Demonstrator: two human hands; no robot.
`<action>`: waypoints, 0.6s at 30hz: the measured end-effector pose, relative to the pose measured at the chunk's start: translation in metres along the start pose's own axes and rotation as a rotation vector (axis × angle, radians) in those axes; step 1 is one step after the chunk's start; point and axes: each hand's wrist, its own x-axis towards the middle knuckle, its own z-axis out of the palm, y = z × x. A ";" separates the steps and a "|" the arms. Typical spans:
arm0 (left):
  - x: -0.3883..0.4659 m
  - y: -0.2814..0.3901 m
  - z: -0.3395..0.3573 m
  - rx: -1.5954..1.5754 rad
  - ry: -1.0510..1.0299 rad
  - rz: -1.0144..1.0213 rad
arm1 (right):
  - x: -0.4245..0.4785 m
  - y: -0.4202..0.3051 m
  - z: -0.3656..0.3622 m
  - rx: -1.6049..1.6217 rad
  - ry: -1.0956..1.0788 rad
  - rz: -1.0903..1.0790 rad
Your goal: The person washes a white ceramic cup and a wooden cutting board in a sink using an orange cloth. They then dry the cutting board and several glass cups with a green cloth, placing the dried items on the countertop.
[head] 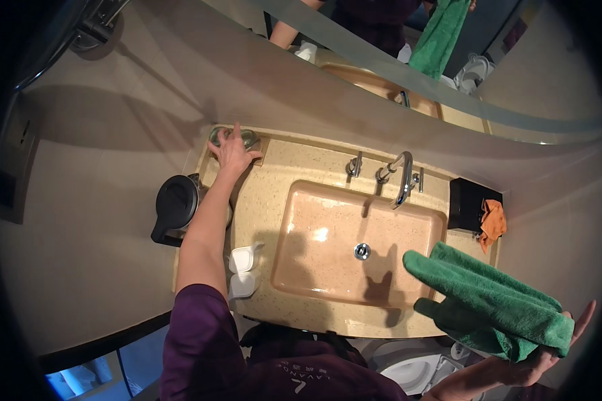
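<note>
My left hand (235, 152) reaches to the back left corner of the speckled counter, its fingers spread over two clear drinking glasses (249, 137) on a small tray (265, 153). The fingers partly hide the glasses, and whether they touch them I cannot tell. At the lower right, my right hand (537, 368) holds a green cloth towel (496, 301), which hangs in folds over the front right of the counter and the edge of the peach-coloured sink (321, 280). One finger of that hand sticks out past the towel.
Left of my forearm stands an electric kettle (177, 203). Two white cups (242, 259) sit near the sink's left side. A chrome faucet (405, 175) arches over the basin. An orange cloth (493, 223) drapes over a black box (464, 200). A toilet (406, 373) is below, a mirror (376, 65) behind.
</note>
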 end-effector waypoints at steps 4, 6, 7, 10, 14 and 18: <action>-0.010 0.001 -0.006 -0.033 0.169 0.041 | -0.001 -0.002 0.005 0.263 -0.064 -0.029; -0.007 0.008 -0.014 -0.296 0.226 0.064 | -0.002 -0.014 0.031 0.330 -0.023 0.050; -0.017 0.009 -0.015 -0.421 0.246 0.063 | -0.003 -0.024 0.053 0.347 0.010 0.137; -0.083 0.039 -0.079 -1.001 0.111 0.042 | -0.005 -0.033 0.074 0.403 -0.113 0.279; -0.182 0.030 -0.132 -1.362 0.038 -0.076 | 0.008 -0.029 0.056 0.434 0.053 0.101; -0.293 -0.015 -0.146 -1.296 0.139 -0.375 | 0.025 0.049 -0.001 0.238 -0.033 0.316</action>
